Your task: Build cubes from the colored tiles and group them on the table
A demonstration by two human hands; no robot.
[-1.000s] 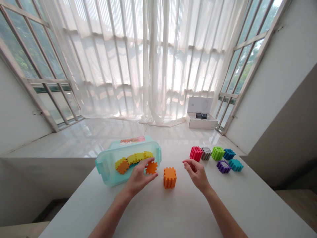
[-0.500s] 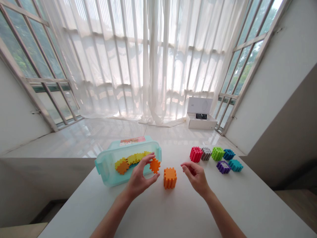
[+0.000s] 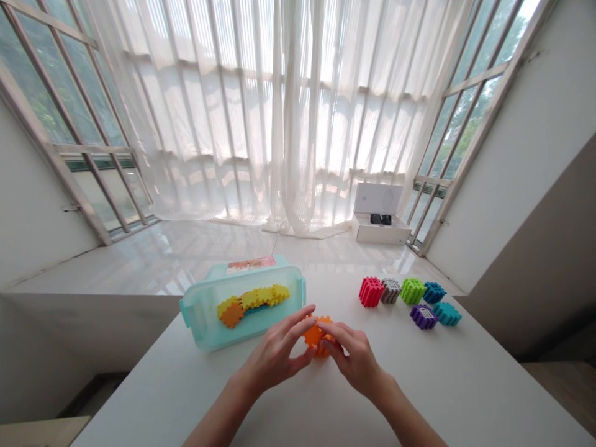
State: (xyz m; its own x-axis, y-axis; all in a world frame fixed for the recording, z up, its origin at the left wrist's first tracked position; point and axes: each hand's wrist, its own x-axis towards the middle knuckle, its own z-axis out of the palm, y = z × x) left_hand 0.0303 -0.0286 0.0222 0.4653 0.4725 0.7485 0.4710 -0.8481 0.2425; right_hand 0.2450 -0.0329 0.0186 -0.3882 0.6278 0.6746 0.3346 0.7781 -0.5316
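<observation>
My left hand (image 3: 283, 351) grips a flat orange block with notched edges (image 3: 313, 336) between its fingers and thumb. From the other side, my right hand (image 3: 356, 357) curls its index finger and thumb against the same block's right edge. Directly behind it on the table stands a stack of orange notched blocks (image 3: 325, 319), mostly hidden by the hands; whether block and stack touch, I cannot tell. Left of my hands, a pale turquoise plastic tub (image 3: 198, 338) holds yellow notched blocks (image 3: 258, 298), another orange block (image 3: 231, 315) and some blue ones underneath.
On the right of the white table (image 3: 419, 391) stand a red stack (image 3: 371, 292), a grey one (image 3: 390, 290), a lime green one (image 3: 412, 290), a blue one (image 3: 434, 292), a purple one (image 3: 423, 316) and a teal one (image 3: 447, 314). An open white box (image 3: 379, 233) sits near the curtain.
My left hand has carried the orange block right, in front of the orange stack. My right hand has moved left and met the block. The coloured stacks stay where they were.
</observation>
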